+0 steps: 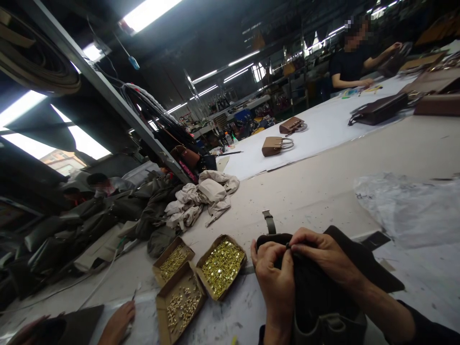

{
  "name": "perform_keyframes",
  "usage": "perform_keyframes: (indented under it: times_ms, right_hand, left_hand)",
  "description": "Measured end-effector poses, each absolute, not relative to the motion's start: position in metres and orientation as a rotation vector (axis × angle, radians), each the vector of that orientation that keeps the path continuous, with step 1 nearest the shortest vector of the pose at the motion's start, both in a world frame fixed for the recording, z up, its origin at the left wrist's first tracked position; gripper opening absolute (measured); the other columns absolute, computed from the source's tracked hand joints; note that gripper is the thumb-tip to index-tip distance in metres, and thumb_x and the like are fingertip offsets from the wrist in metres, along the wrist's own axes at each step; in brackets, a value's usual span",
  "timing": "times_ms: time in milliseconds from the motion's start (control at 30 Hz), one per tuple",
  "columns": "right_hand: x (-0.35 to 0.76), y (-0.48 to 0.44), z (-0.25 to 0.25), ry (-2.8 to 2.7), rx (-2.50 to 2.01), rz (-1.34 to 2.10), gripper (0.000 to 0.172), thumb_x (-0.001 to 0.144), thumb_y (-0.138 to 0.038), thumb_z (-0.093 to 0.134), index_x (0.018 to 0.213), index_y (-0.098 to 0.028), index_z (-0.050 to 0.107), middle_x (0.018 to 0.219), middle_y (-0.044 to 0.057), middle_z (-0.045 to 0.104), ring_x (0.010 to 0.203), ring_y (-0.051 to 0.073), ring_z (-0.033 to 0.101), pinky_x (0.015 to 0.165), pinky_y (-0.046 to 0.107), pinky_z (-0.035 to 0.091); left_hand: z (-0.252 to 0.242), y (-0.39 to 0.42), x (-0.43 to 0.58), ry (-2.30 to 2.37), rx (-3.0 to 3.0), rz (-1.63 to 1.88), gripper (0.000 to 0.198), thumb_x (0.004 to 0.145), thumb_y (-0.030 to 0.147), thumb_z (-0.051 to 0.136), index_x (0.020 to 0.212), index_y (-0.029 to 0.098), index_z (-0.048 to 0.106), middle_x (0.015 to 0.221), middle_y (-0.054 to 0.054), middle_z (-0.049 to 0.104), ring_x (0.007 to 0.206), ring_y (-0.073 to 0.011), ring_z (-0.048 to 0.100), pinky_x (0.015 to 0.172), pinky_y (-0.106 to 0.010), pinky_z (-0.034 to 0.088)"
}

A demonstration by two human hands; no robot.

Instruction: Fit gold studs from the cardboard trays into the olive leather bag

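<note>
A dark olive bag (316,287) with a flap and a buckled strap lies on the table before me. My left hand (273,273) is closed around its upper edge, thumb and index finger pinched. From the other side, my right hand (323,249) pinches at the same spot, fingertips touching those of the left. Whatever small piece sits between the fingertips is too small and covered to make out. Left of the bag stands a cardboard tray of shiny gold metal fittings (222,266). Two more trays beside it hold small gold-coloured pieces (181,306) and brass-coloured studs (174,261).
A co-worker's hand (118,321) is at the lower left, near dark material. Beige cloth (204,196) and piled olive bags (108,220) lie left. Clear plastic (409,206) spreads right. Two small handbags (276,146) stand farther back; another person (350,62) works beyond.
</note>
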State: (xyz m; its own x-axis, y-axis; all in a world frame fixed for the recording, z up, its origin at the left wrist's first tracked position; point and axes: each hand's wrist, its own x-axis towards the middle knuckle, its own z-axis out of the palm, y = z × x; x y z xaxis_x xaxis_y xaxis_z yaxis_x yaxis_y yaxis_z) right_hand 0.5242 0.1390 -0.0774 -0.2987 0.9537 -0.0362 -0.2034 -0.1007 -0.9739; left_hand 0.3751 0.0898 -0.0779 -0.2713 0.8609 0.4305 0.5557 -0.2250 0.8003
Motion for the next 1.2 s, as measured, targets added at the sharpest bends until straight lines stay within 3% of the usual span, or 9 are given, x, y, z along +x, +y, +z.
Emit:
perform_keyframes:
  times_ms: [200, 733, 1067, 1200]
  right_hand:
    - [0.524, 0.138, -0.079, -1.205, -0.950, 1.576, 0.020, 0.075, -0.040, 0.085, 0.078, -0.022, 0.078, 0.080, 0.000, 0.070, 0.081, 0.020, 0.062, 0.078, 0.029, 0.047]
    - [0.525, 0.140, -0.081, -1.303, -0.986, 1.416, 0.022, 0.078, -0.042, 0.083, 0.080, -0.023, 0.072, 0.078, -0.001, 0.064, 0.077, 0.020, 0.058, 0.072, 0.030, 0.047]
    - [0.523, 0.135, -0.082, -1.470, -0.908, 1.368, 0.019, 0.092, -0.044, 0.074, 0.092, -0.025, 0.076, 0.092, 0.001, 0.073, 0.091, 0.023, 0.066, 0.086, 0.032, 0.050]
    - [0.524, 0.136, -0.086, -1.571, -0.959, 1.297, 0.022, 0.098, -0.044, 0.065, 0.091, -0.024, 0.069, 0.086, 0.000, 0.070, 0.084, 0.022, 0.066, 0.079, 0.032, 0.050]
  left_hand:
    - [-0.082, 0.091, 0.374, 1.714, 1.711, 1.518, 0.011, 0.091, 0.017, 0.068, 0.083, 0.024, 0.072, 0.088, 0.001, 0.072, 0.089, -0.0199, 0.070, 0.127, -0.063, 0.018]
    - [-0.088, 0.088, 0.376, 1.671, 1.789, 1.566, 0.017, 0.092, 0.015, 0.065, 0.090, 0.027, 0.076, 0.089, 0.001, 0.072, 0.089, -0.0205, 0.069, 0.126, -0.065, 0.021]
    - [-0.083, 0.083, 0.367, 1.655, 1.971, 1.522, 0.019, 0.092, 0.011, 0.062, 0.096, 0.026, 0.073, 0.094, -0.001, 0.073, 0.095, -0.0216, 0.070, 0.122, -0.062, 0.033]
    - [-0.083, 0.083, 0.357, 1.671, 2.036, 1.602, 0.021, 0.093, 0.011, 0.060, 0.104, 0.024, 0.071, 0.110, -0.006, 0.072, 0.110, -0.0248, 0.067, 0.108, -0.051, 0.051]
